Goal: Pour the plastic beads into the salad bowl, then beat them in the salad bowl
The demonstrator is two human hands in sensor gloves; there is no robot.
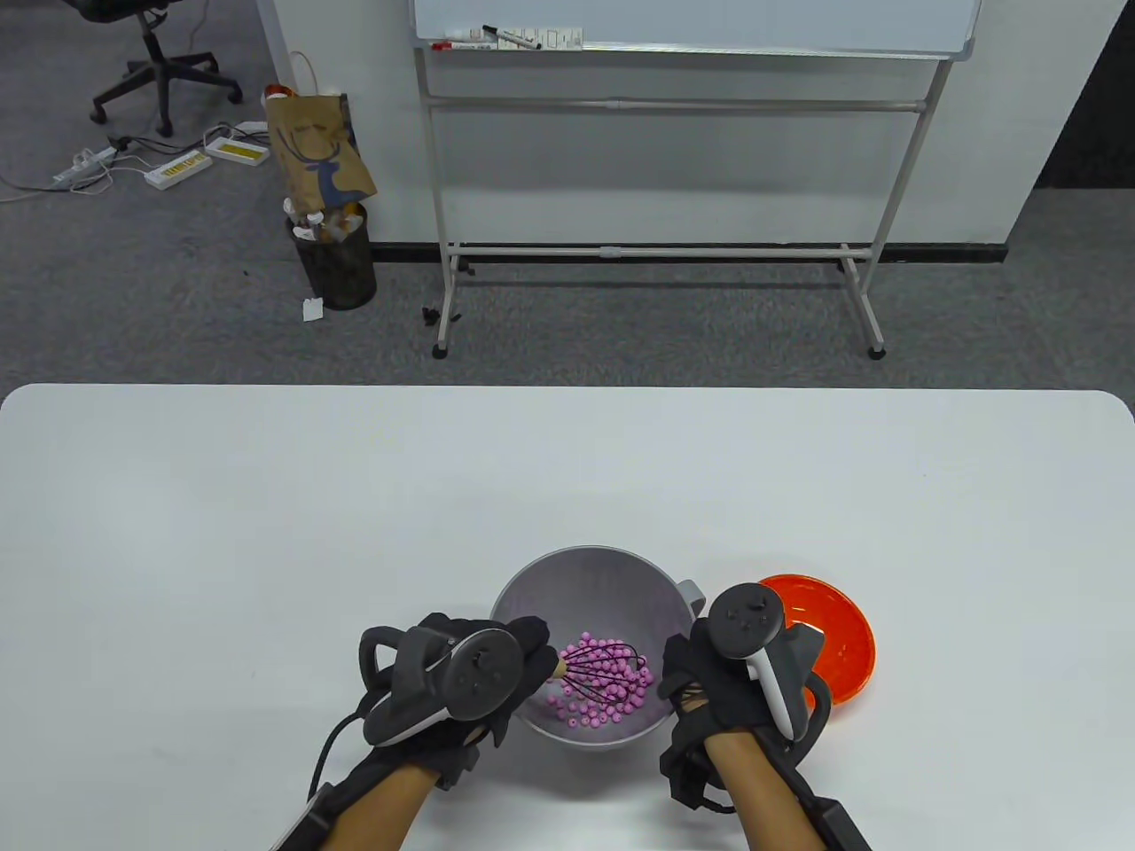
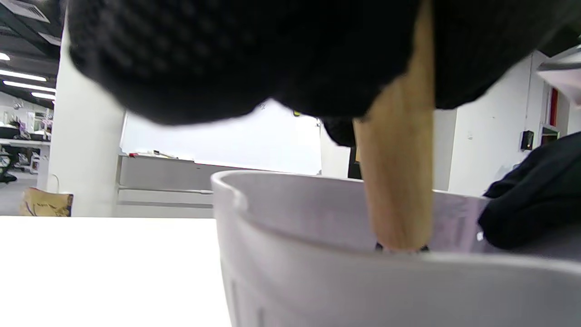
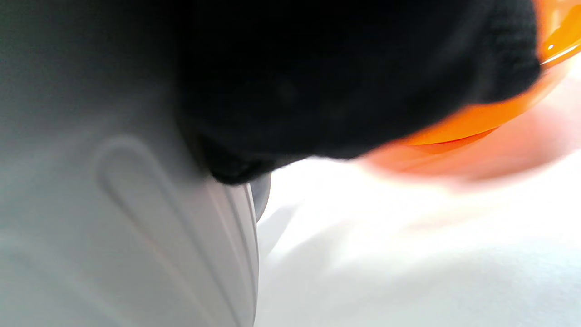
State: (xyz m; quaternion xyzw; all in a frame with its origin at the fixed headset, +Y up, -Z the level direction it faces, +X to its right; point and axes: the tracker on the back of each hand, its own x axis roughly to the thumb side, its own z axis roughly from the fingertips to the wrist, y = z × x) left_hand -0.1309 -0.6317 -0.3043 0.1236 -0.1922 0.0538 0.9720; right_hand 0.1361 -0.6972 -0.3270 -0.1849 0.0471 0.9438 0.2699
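Note:
A grey salad bowl (image 1: 594, 567) stands near the table's front edge with several pink plastic beads (image 1: 612, 700) in its bottom. My left hand (image 1: 523, 651) grips the wooden handle (image 2: 397, 181) of a whisk, and the whisk's dark wire head (image 1: 603, 674) sits among the beads. My right hand (image 1: 687, 665) holds the bowl's right rim and outer wall (image 3: 136, 218). In the left wrist view the bowl's rim (image 2: 317, 268) fills the lower frame. My gloved fingers (image 3: 340, 77) darken the top of the right wrist view.
An empty orange bowl (image 1: 842, 638) lies just right of the salad bowl, partly behind my right hand. Beyond the table's far edge stand a whiteboard on a frame (image 1: 674, 35), a waste bin (image 1: 341, 257) and a paper bag (image 1: 319, 151).

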